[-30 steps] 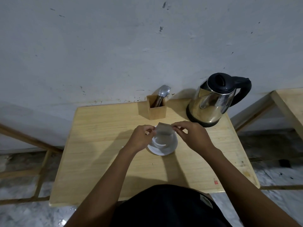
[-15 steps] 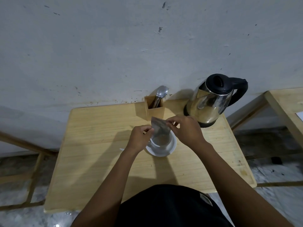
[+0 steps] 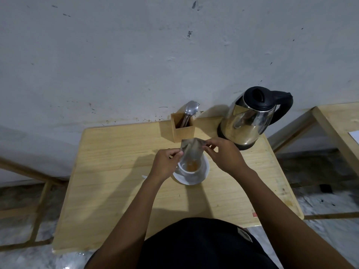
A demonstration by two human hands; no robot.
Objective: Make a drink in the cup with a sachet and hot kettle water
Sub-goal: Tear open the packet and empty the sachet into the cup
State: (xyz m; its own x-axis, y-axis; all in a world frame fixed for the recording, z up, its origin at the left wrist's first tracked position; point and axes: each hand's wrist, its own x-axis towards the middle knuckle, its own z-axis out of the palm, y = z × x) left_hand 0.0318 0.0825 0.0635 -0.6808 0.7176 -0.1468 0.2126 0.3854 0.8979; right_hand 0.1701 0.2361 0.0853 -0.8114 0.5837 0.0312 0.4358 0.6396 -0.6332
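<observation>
tipping the sachet (image 3: 191, 151) over the cup (image 3: 191, 168), both hands pinching it: left hand (image 3: 166, 164) on the lower edge, right hand (image 3: 223, 154) on the top corner. orange powder's in the cup already. next is probably the kettle (image 3: 250, 119), so he'll need a free hand.

**Both hands raised, pinching**

Both forearms reach forward from the bottom of the view and converge toward the centre. Left hand (image 3: 165, 164): fingers curled in, thumb and forefinger pressed together at the tips, knuckles facing up, wrist straight. Right hand (image 3: 223, 154): slightly higher and farther forward, back of the hand up, thumb and forefinger pinched, the other fingers loosely bent. The hands are near each other, not touching.
</observation>
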